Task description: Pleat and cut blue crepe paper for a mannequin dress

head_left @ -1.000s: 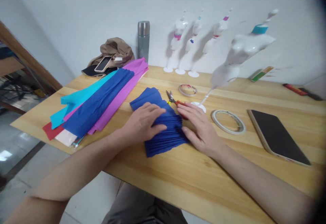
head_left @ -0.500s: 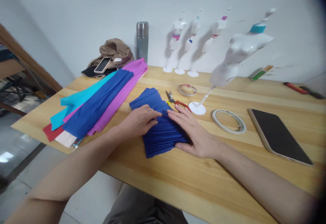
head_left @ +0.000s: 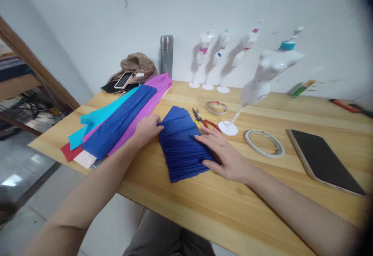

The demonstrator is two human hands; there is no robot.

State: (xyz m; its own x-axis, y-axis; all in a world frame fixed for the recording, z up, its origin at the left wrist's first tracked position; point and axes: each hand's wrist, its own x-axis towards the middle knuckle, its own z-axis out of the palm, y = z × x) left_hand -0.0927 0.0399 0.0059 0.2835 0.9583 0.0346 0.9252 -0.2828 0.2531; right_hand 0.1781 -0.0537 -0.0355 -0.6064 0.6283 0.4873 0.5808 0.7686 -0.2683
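Observation:
A blue sheet of pleated crepe paper [head_left: 182, 143] lies on the wooden table, with tight folds across its near part and a smoother far part. My left hand [head_left: 148, 131] pinches its left edge between thumb and fingers. Across the sheet, my right hand [head_left: 223, 153] rests on the right side, fingers spread and pressing the folds down. Just beyond the right fingertips lie scissors with red and yellow handles [head_left: 206, 122]. A white mini mannequin [head_left: 258, 79] with a teal neck band stands behind them on a round base.
Coloured paper sheets [head_left: 116, 120] are stacked on the left, near a brown cloth bag [head_left: 136, 65], a phone [head_left: 124, 80] and a thermos [head_left: 167, 56]. Tape rolls [head_left: 250, 143] and a tablet [head_left: 323, 159] lie on the right. Smaller mannequins [head_left: 204, 50] line the wall.
My left hand has moved left from the middle of the blue paper to its left edge. The far part now lies more spread out. My right hand stays on the folds.

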